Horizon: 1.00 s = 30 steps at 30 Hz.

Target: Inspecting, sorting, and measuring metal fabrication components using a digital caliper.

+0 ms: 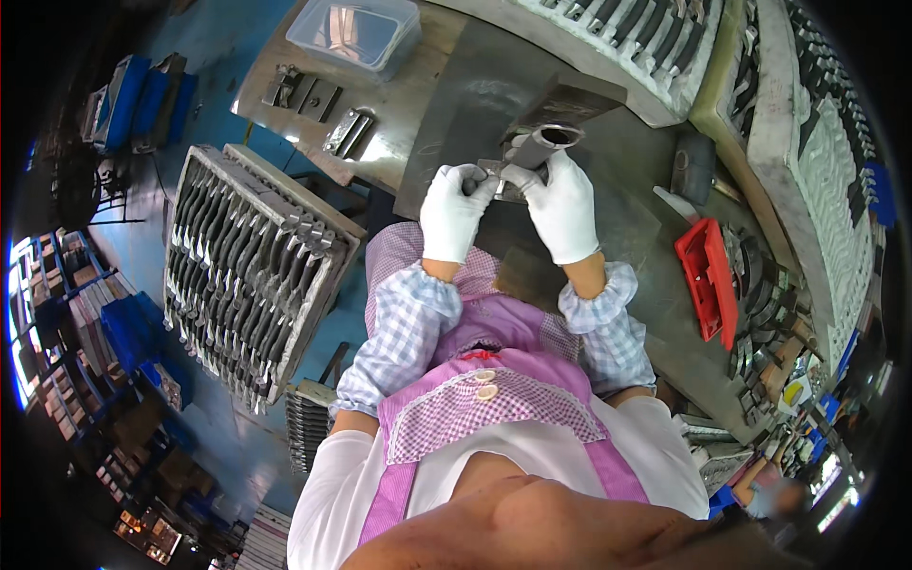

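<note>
At the near side of the grey metal work surface, both of my white-gloved hands meet at a metal fixture. My left hand (pixel 454 214) is closed in a pinch at a small metal piece (pixel 491 171), mostly hidden by the fingertips. Just right of it, my right hand (pixel 562 211) curls its fingers round a dark metal tube (pixel 540 147), its thumb pointing toward the left fingertips. The tube's round open end faces up and to the right. Behind the tube rises a dark angled metal block (pixel 579 95). Where the tube meets the fixture is hidden by the gloves.
A clear plastic box (pixel 356 38) and small metal fixtures (pixel 350 133) lie at the far left. Trays of dark-handled metal parts stand left (pixel 252 275) and far right (pixel 617 57). A black-headed hammer (pixel 693 169), a red plastic tray (pixel 705 283) and loose metal pieces lie right.
</note>
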Tool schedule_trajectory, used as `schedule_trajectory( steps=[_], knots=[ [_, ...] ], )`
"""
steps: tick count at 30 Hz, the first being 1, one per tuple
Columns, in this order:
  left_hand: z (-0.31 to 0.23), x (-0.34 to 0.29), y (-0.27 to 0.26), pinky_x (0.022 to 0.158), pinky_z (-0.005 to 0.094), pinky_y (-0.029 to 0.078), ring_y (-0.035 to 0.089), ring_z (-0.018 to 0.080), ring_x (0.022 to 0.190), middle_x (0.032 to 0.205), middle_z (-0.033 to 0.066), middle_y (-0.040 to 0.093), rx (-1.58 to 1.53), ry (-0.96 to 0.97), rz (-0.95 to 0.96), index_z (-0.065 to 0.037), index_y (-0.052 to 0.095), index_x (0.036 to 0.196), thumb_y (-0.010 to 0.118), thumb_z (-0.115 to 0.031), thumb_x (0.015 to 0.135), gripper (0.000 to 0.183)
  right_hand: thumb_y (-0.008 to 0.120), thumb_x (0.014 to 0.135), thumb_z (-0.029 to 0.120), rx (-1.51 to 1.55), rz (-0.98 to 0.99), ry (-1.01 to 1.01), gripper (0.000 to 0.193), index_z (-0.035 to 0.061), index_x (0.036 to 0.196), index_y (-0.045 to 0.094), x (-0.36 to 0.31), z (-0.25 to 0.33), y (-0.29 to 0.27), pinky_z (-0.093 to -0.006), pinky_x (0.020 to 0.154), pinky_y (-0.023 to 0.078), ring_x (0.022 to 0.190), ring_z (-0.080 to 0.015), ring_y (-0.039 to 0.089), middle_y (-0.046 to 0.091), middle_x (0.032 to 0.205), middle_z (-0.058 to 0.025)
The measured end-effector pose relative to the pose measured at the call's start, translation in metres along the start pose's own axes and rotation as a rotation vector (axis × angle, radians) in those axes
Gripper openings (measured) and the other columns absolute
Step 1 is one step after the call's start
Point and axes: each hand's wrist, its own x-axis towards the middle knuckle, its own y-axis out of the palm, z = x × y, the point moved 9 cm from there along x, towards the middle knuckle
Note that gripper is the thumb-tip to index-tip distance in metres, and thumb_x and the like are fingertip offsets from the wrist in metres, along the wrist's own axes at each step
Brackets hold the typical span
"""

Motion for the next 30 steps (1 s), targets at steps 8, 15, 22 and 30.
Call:
schedule_trajectory(
  steps=[8,15,22,30],
  knots=[
    [0.031,-0.001,0.019,0.062,0.0305,0.048,0.052,0.0143,0.063,0.070,0.0054,0.058,-0.117,-0.174,0.061,-0.004,0.058,0.079,0.084,-0.027,0.082,0.035,0.075,0.085,0.007,0.157,-0.137,-0.051,0.014,0.0035,0.098,0.074,-0.039,-0.062,-0.011,-0.0335,0.081,0.050,0.089,-0.0235,0.066,0.070,0.096,-0.0074],
    [0.026,-0.002,0.018,0.061,0.0328,0.048,0.054,0.0178,0.062,0.070,0.0070,0.058,-0.012,-0.181,0.089,-0.005,0.058,0.080,0.083,-0.032,0.082,0.037,0.076,0.085,0.010,0.161,-0.025,0.133,0.017,0.0026,0.099,0.072,-0.038,-0.081,0.008,-0.0292,0.079,0.050,0.088,-0.0187,0.066,0.069,0.094,-0.0061],
    [0.000,0.003,0.007,0.069,0.0381,0.052,0.065,0.0205,0.074,0.079,0.0131,0.064,0.220,-0.028,0.119,-0.002,0.068,0.092,0.072,-0.040,0.090,0.039,0.071,0.087,0.007,0.480,0.151,0.284,0.023,0.0025,0.110,0.072,-0.013,-0.044,0.008,-0.0282,0.072,0.051,0.082,-0.0142,0.066,0.071,0.092,-0.0048],
    [0.031,-0.061,-0.083,0.092,0.0282,0.050,0.061,0.0121,0.106,0.114,0.0060,0.067,-0.597,-0.231,0.516,-0.005,0.052,0.142,0.068,-0.044,0.093,0.064,0.064,0.070,-0.004,0.079,0.335,-0.624,0.029,0.0123,0.093,0.073,-0.042,0.127,0.094,-0.0378,0.083,0.054,0.090,-0.0271,0.069,0.073,0.105,-0.0069]
  ],
)
